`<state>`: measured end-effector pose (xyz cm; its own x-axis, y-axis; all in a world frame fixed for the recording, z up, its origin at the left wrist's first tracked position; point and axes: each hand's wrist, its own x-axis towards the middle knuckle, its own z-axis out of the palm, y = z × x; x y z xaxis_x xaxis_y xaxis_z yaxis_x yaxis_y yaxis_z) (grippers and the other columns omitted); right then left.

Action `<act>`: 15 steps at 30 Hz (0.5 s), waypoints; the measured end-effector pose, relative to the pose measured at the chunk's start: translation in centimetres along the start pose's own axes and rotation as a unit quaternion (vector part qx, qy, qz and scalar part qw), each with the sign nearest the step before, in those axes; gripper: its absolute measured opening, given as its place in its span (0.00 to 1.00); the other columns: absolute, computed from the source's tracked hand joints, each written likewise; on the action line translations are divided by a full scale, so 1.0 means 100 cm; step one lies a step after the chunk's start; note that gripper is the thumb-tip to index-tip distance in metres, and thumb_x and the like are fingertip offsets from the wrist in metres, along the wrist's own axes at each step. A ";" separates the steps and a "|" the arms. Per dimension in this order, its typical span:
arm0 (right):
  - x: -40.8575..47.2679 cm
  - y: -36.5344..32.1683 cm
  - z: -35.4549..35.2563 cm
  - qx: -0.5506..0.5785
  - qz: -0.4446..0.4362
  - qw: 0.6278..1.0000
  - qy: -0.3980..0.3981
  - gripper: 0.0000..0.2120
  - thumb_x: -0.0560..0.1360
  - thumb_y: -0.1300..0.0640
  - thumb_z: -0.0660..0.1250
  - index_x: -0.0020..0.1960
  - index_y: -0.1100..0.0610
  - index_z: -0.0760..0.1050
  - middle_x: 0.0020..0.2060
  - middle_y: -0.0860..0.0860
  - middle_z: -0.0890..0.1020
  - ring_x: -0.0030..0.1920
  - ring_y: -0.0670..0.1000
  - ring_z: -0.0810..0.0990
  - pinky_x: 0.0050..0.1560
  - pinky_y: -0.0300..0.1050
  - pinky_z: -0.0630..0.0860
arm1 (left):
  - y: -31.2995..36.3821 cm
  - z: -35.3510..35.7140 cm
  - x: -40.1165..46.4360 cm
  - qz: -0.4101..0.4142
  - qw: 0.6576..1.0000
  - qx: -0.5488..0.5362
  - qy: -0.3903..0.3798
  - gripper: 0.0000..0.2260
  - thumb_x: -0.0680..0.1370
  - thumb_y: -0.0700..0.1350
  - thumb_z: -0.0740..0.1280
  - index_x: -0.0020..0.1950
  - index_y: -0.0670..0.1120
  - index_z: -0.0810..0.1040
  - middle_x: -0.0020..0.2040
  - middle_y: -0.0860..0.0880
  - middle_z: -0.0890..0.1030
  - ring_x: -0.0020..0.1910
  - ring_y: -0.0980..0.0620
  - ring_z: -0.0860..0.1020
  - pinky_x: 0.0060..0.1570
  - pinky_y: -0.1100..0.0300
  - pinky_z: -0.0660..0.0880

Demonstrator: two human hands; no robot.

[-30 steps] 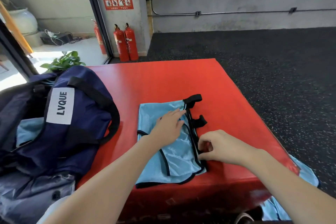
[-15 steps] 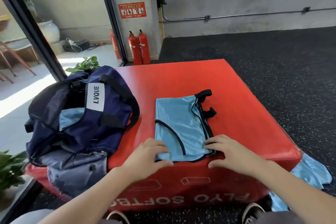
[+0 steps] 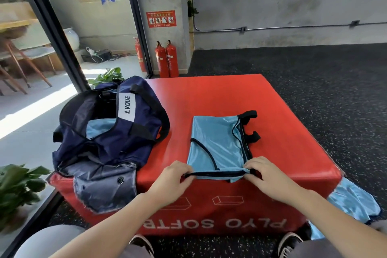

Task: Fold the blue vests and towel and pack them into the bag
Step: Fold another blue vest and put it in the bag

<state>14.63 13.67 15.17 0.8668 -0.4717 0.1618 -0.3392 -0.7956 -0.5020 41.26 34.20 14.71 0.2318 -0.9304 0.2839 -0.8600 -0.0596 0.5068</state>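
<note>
A light blue vest (image 3: 217,142) with black trim lies folded on the red soft box (image 3: 209,98), its black straps at the far right corner. My left hand (image 3: 170,182) pinches the vest's near left corner and my right hand (image 3: 266,176) pinches its near right corner, lifting the near edge off the box. The navy bag (image 3: 109,132) sits open on the box's left side, with light blue cloth (image 3: 98,128) showing inside.
More light blue fabric (image 3: 351,201) hangs on the floor at the box's right front corner. Green plants (image 3: 18,186) stand left of the box. Fire extinguishers (image 3: 166,58) stand by the far wall. A glass partition runs along the left.
Both hands moved from the vest's middle down to its near corners and took hold of them. The near edge now rises off the box. The camera view has pulled back.
</note>
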 end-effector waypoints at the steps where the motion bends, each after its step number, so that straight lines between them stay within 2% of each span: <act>1: -0.001 -0.001 -0.001 0.007 0.005 1.000 0.000 0.08 0.79 0.44 0.66 0.54 0.47 0.79 0.53 0.34 0.77 0.60 0.37 0.71 0.61 0.35 0.67 | 0.004 -0.001 -0.001 -0.013 1.000 -0.016 0.009 0.03 0.79 0.47 0.70 0.51 0.51 0.82 0.48 0.60 0.79 0.51 0.63 0.75 0.54 0.66 0.72; 4: -0.003 -0.009 -0.013 0.039 0.034 0.999 0.005 0.06 0.80 0.45 0.65 0.48 0.46 0.76 0.47 0.42 0.80 0.51 0.43 0.76 0.53 0.43 0.73 | 0.017 -0.003 -0.004 -0.047 0.996 -0.069 0.035 0.02 0.80 0.48 0.68 0.49 0.51 0.80 0.42 0.56 0.80 0.44 0.59 0.77 0.46 0.63 0.73; 7: -0.005 -0.019 -0.029 0.100 0.051 0.993 0.031 0.06 0.80 0.45 0.66 0.45 0.44 0.75 0.39 0.45 0.80 0.40 0.49 0.78 0.42 0.44 0.71 | 0.025 -0.006 -0.002 -0.058 0.990 -0.119 0.053 0.04 0.82 0.49 0.66 0.47 0.53 0.77 0.37 0.50 0.79 0.36 0.51 0.76 0.40 0.56 0.73; 12: 0.008 -0.031 -0.049 0.171 0.044 0.978 0.115 0.06 0.79 0.55 0.70 0.43 0.48 0.79 0.34 0.41 0.80 0.34 0.41 0.76 0.37 0.36 0.68 | 0.029 -0.009 0.014 -0.065 0.983 -0.140 0.104 0.03 0.81 0.47 0.68 0.47 0.54 0.78 0.34 0.50 0.79 0.32 0.53 0.74 0.36 0.57 0.72; 15: 0.024 -0.030 -0.058 0.183 0.052 0.973 0.128 0.05 0.77 0.55 0.72 0.43 0.49 0.80 0.34 0.42 0.82 0.33 0.42 0.76 0.36 0.38 0.69 | 0.025 -0.009 0.031 -0.072 0.976 -0.157 0.130 0.02 0.80 0.48 0.69 0.48 0.53 0.79 0.35 0.50 0.80 0.34 0.50 0.76 0.38 0.52 0.74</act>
<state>15.56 12.74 22.04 0.6987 -0.6597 0.2768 -0.2270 -0.5713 -0.7887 40.27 31.52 17.55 0.4829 -0.7951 0.3670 -0.6373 -0.0316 0.7700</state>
